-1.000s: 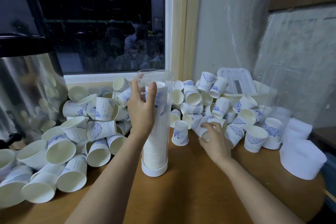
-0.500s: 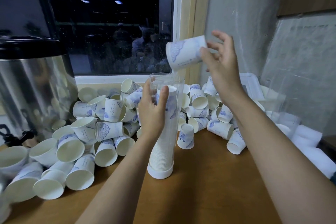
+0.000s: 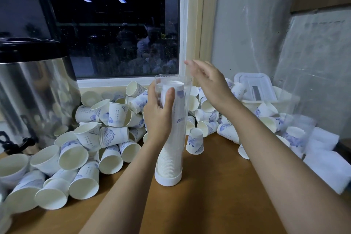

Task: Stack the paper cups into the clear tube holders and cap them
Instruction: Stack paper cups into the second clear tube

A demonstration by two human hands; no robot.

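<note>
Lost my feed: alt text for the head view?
The left hand grips an upright clear tube nearly full of stacked cups on a wooden table; the right hand hovers open beside its rim. Behind, loose paper cups lie piled.

Left forearm [image 3: 121,186] and right forearm [image 3: 275,154] are bare, as are left hand [image 3: 158,119] and right hand [image 3: 209,81].

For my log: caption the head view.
Left hand grips the cup-filled clear tube; open right hand hovers beside its rim.

White paper cups [image 3: 114,136] with blue patterns, a clear tube [image 3: 173,119] with white base [image 3: 168,179], brown table [image 3: 209,205]
</note>
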